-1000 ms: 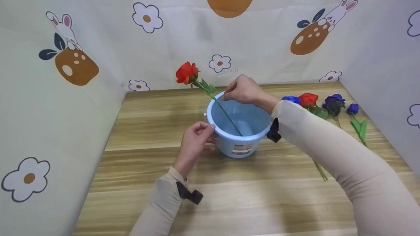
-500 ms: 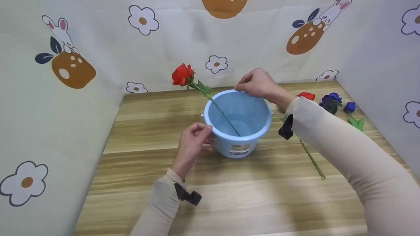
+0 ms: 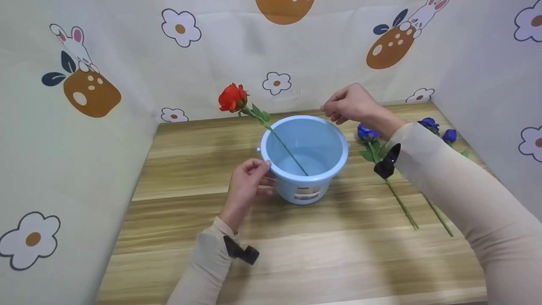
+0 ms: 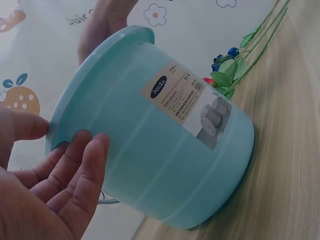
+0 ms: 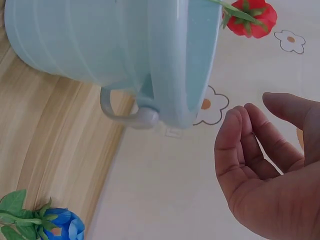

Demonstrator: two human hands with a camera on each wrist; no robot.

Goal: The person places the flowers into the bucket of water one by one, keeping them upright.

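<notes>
A light blue plastic bucket [image 3: 313, 178] stands upright on the table with a label on its front. An artificial red rose [image 3: 233, 98] leans in it, stem inside and bloom beyond the left rim. At the bucket's near left side my left hand [image 3: 245, 186] pinches the rim; in the left wrist view its thumb touches the rim and its fingers lie along the outer wall. Beyond the bucket's far right rim, my right hand [image 3: 353, 103] hangs in the air, fingers loosely curled around nothing. The right wrist view shows a gap between thumb and fingertips.
Right of the bucket a blue rose [image 3: 366, 132] lies on the wooden table [image 3: 190, 220], partly behind my right wrist. Farther right are a dark blue rose [image 3: 429, 123] and a blue bud [image 3: 449, 135], partly hidden by my sleeve. Printed cloth walls [image 3: 237, 42] enclose the table.
My right hand has drawn back from the rose stem, rightward and away over the bucket's far rim. The red rose stays leaning in the bucket, and my left hand keeps its place on the rim.
</notes>
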